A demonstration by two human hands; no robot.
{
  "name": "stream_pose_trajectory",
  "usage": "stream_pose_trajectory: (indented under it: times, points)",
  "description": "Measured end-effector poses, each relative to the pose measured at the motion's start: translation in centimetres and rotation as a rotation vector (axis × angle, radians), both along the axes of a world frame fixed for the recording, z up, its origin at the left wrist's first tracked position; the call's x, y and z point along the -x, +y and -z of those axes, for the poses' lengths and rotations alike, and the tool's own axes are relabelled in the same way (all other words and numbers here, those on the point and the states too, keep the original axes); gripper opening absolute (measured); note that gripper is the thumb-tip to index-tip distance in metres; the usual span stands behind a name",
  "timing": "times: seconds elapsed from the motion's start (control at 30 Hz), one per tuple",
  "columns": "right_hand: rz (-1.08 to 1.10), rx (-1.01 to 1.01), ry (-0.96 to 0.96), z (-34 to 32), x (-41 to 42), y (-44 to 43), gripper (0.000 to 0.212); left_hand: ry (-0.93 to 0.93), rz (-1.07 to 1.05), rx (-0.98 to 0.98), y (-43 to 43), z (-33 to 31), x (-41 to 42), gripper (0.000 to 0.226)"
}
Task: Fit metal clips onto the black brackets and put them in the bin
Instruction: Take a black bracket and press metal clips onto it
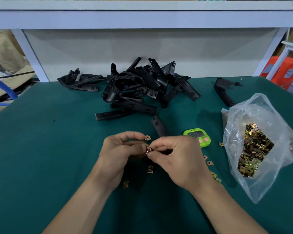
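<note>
My left hand and my right hand meet above the green mat, and together they pinch a small brass metal clip. A second clip sits at my left hand's fingertips. A black bracket runs from under my right hand toward the pile, its near end hidden by my fingers. Loose clips lie on the mat below my hands and to the right. A heap of black brackets lies at the back of the table.
A clear plastic bag of clips lies open at the right. A green timer stands beside it. One lone bracket lies at the back right. A white shelf frame spans above the table's rear edge. No bin is in view.
</note>
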State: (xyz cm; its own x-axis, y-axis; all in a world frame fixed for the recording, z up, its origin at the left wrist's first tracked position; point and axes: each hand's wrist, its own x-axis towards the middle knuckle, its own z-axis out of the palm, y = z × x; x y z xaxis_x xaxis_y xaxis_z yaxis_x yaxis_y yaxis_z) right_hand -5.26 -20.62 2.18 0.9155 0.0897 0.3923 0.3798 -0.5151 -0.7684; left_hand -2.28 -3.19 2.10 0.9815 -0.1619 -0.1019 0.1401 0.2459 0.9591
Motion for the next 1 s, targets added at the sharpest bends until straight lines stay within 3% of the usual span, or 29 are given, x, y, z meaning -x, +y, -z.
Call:
stream_pose_trajectory:
  times: [0.2,0.3,0.37,0.43,0.53,0.6,0.67,0.73,0.83,0.93,1.0]
  points:
    - [-0.108,-0.014,0.234,-0.5,-0.2,-1.2,0.012,0.002,0.141,-0.078,1.0,-0.1,0.0,0.027]
    - [-0.015,0.052,0.152,-0.3,0.1,-0.7,0.014,-0.071,0.045,-0.210,0.5,0.2,0.1,0.033]
    - [0.066,0.125,0.051,-0.3,0.4,-0.2,0.019,-0.185,-0.110,-0.474,0.5,0.5,-0.2,0.035]
    - [0.120,0.202,-0.040,-0.4,0.6,0.0,0.028,-0.293,-0.211,-0.864,0.8,0.7,-0.4,0.032]
    - [0.234,0.251,-0.028,-1.1,0.4,-1.3,0.052,-0.414,-0.266,-1.269,0.8,0.9,0.2,0.022]
    - [0.268,0.322,0.052,-1.6,0.3,-2.5,0.064,-0.570,-0.294,-1.286,0.5,1.0,0.5,0.021]
    - [0.289,0.352,0.154,-2.0,0.2,-3.4,0.062,-0.683,-0.289,-1.198,0.0,0.7,0.9,0.020]
    - [0.362,0.314,0.188,-2.2,0.3,-4.0,0.054,-0.756,-0.184,-1.143,-0.7,0.5,1.6,0.017]
    - [0.498,0.192,0.180,-3.1,0.5,-5.1,0.044,-0.753,0.055,-1.216,-1.7,0.8,2.8,0.015]
    - [0.595,0.489,0.382,-3.8,0.7,-6.5,0.032,-0.696,0.133,-1.227,-2.0,1.1,2.5,0.014]
    - [0.499,0.688,0.593,-4.2,1.1,-6.8,0.021,-0.653,0.103,-1.164,-1.9,1.3,2.2,0.012]
